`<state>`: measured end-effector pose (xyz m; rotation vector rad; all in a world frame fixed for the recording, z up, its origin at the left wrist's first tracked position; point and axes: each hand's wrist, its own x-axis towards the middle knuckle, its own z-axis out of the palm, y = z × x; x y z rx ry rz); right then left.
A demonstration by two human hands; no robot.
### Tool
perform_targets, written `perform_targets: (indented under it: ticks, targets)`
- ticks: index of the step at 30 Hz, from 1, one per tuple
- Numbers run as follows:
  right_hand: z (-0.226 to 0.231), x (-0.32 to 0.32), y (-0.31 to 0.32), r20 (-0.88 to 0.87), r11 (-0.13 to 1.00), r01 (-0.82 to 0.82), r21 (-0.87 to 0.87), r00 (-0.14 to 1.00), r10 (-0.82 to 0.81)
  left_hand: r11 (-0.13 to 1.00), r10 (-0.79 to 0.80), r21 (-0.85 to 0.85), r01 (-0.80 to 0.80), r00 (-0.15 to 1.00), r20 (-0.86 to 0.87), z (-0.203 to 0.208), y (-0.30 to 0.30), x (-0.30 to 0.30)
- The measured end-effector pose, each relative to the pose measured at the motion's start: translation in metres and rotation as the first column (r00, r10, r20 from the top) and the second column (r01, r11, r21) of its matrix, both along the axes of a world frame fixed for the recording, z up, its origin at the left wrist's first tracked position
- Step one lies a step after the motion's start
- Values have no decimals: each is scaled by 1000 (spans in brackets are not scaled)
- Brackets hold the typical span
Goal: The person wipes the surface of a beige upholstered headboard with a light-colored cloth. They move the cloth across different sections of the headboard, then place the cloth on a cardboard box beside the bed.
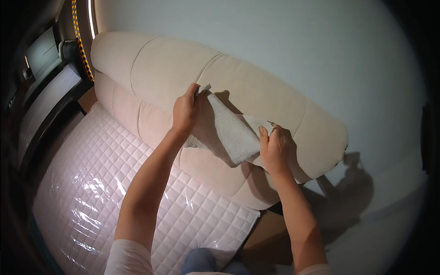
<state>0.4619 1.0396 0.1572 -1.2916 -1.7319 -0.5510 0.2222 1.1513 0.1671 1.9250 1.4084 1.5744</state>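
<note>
A light grey, fuzzy cloth (233, 134) is stretched between my two hands in front of the cream padded headboard (176, 64). My left hand (185, 109) is closed on its upper left part, with a bunched bit showing above the fingers. At the other side my right hand (276, 145) pinches a corner, thumb up. The cloth hangs partly folded, its lower edge drooping between the hands. Whether it touches the headboard I cannot tell. Shadows of my hands and the cloth fall on the cushioned surface.
Below the headboard lies a pale pink quilted mattress (101, 169) under shiny clear plastic. A plain pale wall (298, 41) rises behind. Brown board (268, 238) shows at the mattress's lower right corner. Dark-framed panels (50, 91) and a yellow-black striped strip (80, 41) stand at the left.
</note>
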Motion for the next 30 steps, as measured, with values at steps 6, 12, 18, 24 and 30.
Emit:
perform_targets:
  ticks: [6,12,18,24,30]
  targets:
    - [62,-29,30,-485,936,-64,-346,866,-120,993,61,92,-72,992,111,37,25,-9]
    - [-3,-27,1,-440,888,-308,-342,887,138,998,-28,-50,32,997,73,-23,-8,-29]
    - [17,-15,27,-290,981,-196,6,938,189,997,-59,52,50,981,186,2,11,-16]
    - [44,-1,60,-538,991,-73,-108,843,3,999,22,-30,-18,992,126,21,48,-7]
    - [1,-25,5,-485,941,-126,-314,873,-45,983,-22,-174,52,985,169,-42,-2,-35]
